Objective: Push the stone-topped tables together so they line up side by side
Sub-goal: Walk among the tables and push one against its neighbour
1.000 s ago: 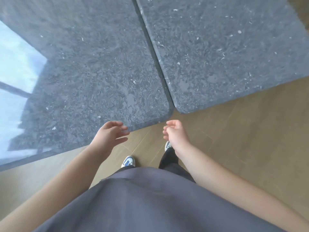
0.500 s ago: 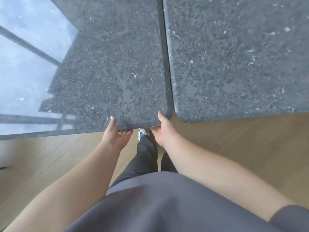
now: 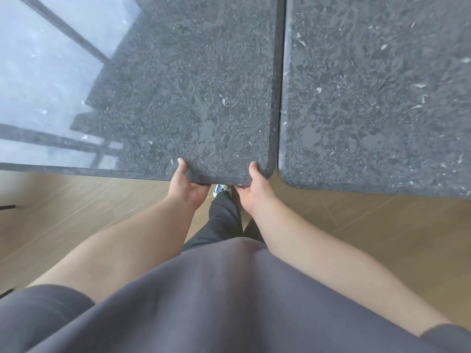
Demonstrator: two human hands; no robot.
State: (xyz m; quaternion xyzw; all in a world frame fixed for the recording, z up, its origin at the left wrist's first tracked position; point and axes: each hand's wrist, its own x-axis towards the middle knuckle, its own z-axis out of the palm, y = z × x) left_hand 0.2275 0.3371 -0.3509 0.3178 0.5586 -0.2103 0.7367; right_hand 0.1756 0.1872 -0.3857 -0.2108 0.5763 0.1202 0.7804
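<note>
Two dark speckled stone-topped tables fill the upper view. The left table (image 3: pixel 183 93) and the right table (image 3: pixel 377 98) stand side by side with a thin dark gap between them. The right table's near edge reaches a little closer to me than the left one's. My left hand (image 3: pixel 187 186) grips the left table's near edge, thumb on top and fingers curled underneath. My right hand (image 3: pixel 256 186) grips the same edge close to its rounded right corner, thumb on top, fingers hidden below.
Wooden plank floor (image 3: pixel 356 225) runs under and in front of the tables. A bright window reflection (image 3: pixel 46 80) covers the left table's left part. My dark trouser leg and a shoe (image 3: pixel 221 188) stand between my hands.
Both hands rose from the air in front of me and took hold of the left table's near edge. The view has come closer, and the gap between the tables now runs straight.
</note>
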